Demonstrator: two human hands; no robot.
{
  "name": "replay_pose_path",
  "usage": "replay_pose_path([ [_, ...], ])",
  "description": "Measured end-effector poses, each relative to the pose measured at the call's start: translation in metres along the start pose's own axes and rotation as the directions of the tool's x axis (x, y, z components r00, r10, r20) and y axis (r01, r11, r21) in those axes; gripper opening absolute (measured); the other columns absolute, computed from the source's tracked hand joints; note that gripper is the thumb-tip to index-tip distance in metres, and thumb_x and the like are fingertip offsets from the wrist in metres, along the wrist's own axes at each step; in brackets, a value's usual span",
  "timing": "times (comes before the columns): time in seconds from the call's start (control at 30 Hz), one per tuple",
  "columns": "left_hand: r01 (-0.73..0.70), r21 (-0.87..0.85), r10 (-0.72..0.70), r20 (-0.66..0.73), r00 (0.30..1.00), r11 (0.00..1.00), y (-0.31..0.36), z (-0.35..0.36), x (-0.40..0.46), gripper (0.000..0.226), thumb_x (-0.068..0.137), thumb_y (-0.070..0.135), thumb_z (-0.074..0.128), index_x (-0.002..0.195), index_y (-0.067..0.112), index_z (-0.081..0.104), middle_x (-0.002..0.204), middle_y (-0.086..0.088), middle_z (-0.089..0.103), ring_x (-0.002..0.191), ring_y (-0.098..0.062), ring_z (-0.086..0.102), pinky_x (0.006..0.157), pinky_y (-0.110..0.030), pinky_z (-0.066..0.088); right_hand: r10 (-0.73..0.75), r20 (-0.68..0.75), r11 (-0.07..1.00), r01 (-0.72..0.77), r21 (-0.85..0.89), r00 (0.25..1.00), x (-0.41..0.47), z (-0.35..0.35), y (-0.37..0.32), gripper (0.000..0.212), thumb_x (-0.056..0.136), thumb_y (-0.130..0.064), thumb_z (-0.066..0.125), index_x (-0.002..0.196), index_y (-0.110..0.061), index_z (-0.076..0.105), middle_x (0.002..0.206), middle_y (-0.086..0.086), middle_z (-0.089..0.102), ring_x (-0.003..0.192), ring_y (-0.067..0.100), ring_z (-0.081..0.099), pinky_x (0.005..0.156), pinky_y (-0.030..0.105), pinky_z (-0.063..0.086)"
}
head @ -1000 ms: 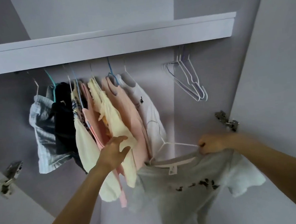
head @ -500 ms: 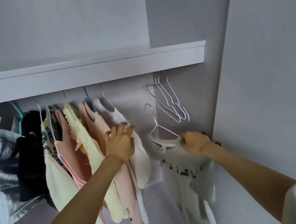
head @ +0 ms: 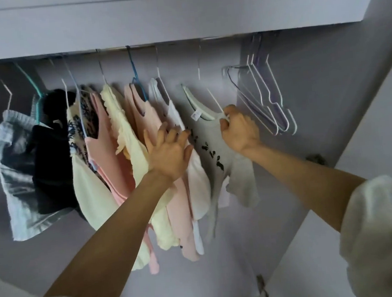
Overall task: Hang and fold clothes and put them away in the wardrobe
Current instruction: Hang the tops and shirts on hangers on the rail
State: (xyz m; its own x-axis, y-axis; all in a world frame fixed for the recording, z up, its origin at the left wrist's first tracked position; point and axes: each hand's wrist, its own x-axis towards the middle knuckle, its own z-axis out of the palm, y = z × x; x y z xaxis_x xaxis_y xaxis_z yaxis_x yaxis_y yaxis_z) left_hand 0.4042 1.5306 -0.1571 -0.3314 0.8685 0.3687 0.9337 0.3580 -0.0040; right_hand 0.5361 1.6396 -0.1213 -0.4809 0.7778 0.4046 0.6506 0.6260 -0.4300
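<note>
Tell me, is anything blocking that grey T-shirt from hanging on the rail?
Nothing visible blocks it. The grey T-shirt already hangs by its hanger from the rail, in the gap between the white top and the empty hangers. The left hand presses the neighbouring clothes aside; the right hand grips its shoulder.

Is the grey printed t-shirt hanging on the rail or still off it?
Apparently on it: the grey printed t-shirt sits on a white wire hanger whose neck rises behind the shelf edge. The hook is hidden. The right hand grips its shoulder.
</note>
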Motion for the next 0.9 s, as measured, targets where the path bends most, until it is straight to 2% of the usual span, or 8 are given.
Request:
replay_pose_path([
  [0.17,-0.022,-0.02,0.02,-0.075,0.997,1.0,-0.014,0.013,-0.013,0.048,0.097,0.039,0.032,0.14,0.021,0.041,0.145,-0.005,0.038,0.14,-0.031,0.018,0.108,-0.065,0.004,-0.04,-0.053,0.998,0.042,0.054,0.998,0.027,0.025,-0.031,0.024,0.097,-0.015,0.037,0.117,-0.004,0.043,0.11,0.02,0.061,0.099,0.041,0.056,0.073,0.037,0.039],
  [0.23,-0.027,-0.016,0.026,-0.099,0.995,0.999,-0.019,0.012,-0.014,0.05,0.095,0.041,0.03,0.139,0.022,0.042,0.144,-0.007,0.039,0.139,-0.033,0.021,0.107,-0.066,0.006,-0.023,-0.026,0.996,0.025,0.08,0.999,0.042,0.03,-0.042,0.025,0.097,-0.015,0.036,0.118,-0.004,0.042,0.113,0.02,0.06,0.102,0.04,0.056,0.074,0.036,0.039],
  [0.4,-0.014,0.024,0.013,0.043,0.999,1.0,-0.023,0.008,-0.017,0.054,0.099,0.041,0.028,0.149,0.031,0.011,0.157,0.0,0.009,0.144,-0.027,-0.001,0.111,-0.058,0.001,0.096,0.12,0.994,-0.101,0.035,0.988,0.055,0.041,-0.053,0.03,0.095,-0.014,0.041,0.123,-0.004,0.043,0.122,0.02,0.056,0.111,0.04,0.053,0.085,0.038,0.043],
  [0.53,-0.012,-0.015,0.013,0.104,0.994,1.0,-0.026,0.001,-0.023,0.056,0.1,0.04,0.026,0.15,0.03,0.004,0.158,0.001,0.002,0.144,-0.027,-0.006,0.114,-0.056,0.004,0.107,0.157,0.992,-0.116,0.053,0.982,0.036,0.043,-0.045,0.035,0.094,-0.011,0.04,0.129,-0.005,0.04,0.128,0.019,0.051,0.114,0.039,0.051,0.088,0.039,0.042],
  [0.73,0.013,-0.134,0.002,0.107,0.994,0.991,-0.016,-0.011,-0.053,0.058,0.099,0.035,0.033,0.15,0.029,0.007,0.158,-0.002,0.001,0.145,-0.025,-0.003,0.116,-0.048,0.006,0.011,0.11,0.988,-0.027,0.151,0.994,-0.035,0.036,-0.029,0.056,0.09,-0.004,0.045,0.143,-0.013,0.03,0.132,0.016,0.036,0.113,0.036,0.047,0.092,0.038,0.041],
  [0.83,0.071,-0.228,-0.049,0.105,0.993,0.971,-0.012,-0.016,-0.082,0.056,0.097,0.031,0.037,0.149,0.028,0.015,0.157,-0.001,0.006,0.144,-0.022,0.001,0.117,-0.045,0.01,-0.045,0.029,0.97,0.037,0.24,0.999,-0.08,0.039,-0.022,0.056,0.084,0.001,0.051,0.138,-0.004,0.038,0.129,0.021,0.04,0.115,0.04,0.045,0.099,0.049,0.04],
  [0.9,0.137,-0.289,-0.119,0.08,0.99,0.947,-0.013,-0.018,-0.103,0.053,0.096,0.031,0.041,0.147,0.027,0.023,0.155,-0.001,0.014,0.143,-0.022,0.009,0.115,-0.045,0.015,-0.084,-0.006,0.964,0.083,0.252,0.996,-0.103,0.04,-0.02,0.048,0.082,0.002,0.055,0.13,0.0,0.048,0.124,0.022,0.049,0.115,0.041,0.048,0.099,0.051,0.04],
])
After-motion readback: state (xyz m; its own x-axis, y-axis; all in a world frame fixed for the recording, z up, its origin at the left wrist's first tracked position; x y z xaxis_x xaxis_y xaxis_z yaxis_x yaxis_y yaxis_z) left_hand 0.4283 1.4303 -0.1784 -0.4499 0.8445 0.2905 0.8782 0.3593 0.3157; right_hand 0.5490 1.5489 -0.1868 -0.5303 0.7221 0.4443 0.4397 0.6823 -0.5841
